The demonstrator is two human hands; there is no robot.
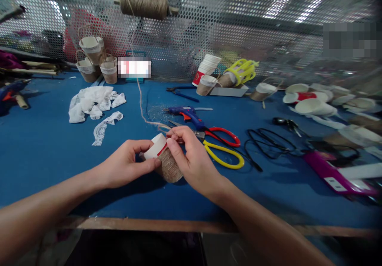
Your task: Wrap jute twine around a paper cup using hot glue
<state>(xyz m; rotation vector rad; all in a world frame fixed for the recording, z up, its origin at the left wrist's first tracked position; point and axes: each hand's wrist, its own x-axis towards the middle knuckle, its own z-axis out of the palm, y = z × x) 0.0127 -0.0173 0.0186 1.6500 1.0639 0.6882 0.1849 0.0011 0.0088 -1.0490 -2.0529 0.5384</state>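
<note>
A paper cup (170, 166), wrapped in brown twine over its lower part, lies tilted between my hands, its white rim up and to the left. My left hand (127, 163) grips the rim, thumb outside and fingers partly hidden behind it. At the cup's right side my right hand (191, 158) is closed, thumb and index finger pinching the twine near the rim. From there the loose twine (140, 98) runs back and up to a spool (145, 6) on the mesh. The cup's underside is hidden.
Behind my right hand lie a blue glue gun (186, 114) and red-and-yellow-handled scissors (223, 160). White lace (92, 100) is at the left, pliers (183, 92) at the back. Finished twine cups (92, 49) stand back left. A black cable (265, 144) and purple device (328, 170) are right.
</note>
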